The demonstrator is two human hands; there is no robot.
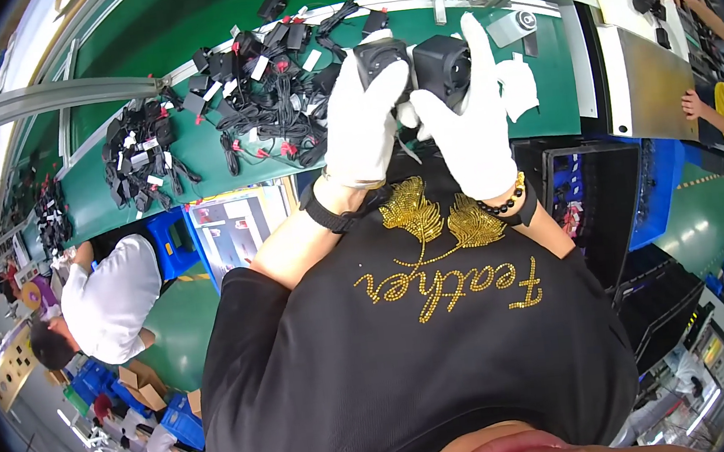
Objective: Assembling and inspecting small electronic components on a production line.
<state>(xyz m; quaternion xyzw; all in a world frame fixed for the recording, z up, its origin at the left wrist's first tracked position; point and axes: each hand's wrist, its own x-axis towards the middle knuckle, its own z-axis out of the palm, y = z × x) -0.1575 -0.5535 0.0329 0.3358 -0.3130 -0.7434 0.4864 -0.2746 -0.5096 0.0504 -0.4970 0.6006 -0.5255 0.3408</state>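
My left hand [361, 129], in a white glove, is closed on a black rounded housing [383, 58], with the thumb across its near side. Close beside it, my right hand [472, 139], also gloved in white, grips a black cube-shaped housing [442, 66] between thumb and fingers. Both are held up over the green bench [544, 110], near its front edge. A thin strip hangs below, between the hands; what it belongs to is unclear. Left of my hands lies a heap of black units with coiled cables [278, 102], with white tags and red bits.
A smaller cabled pile [143, 156] lies farther left. Right of my hands are a white crumpled cloth [518, 88] and a small white box [511, 28]. Metal posts [66, 95] frame the bench. Black trays [585, 211] stand at right. A person in white [113, 287] works at left.
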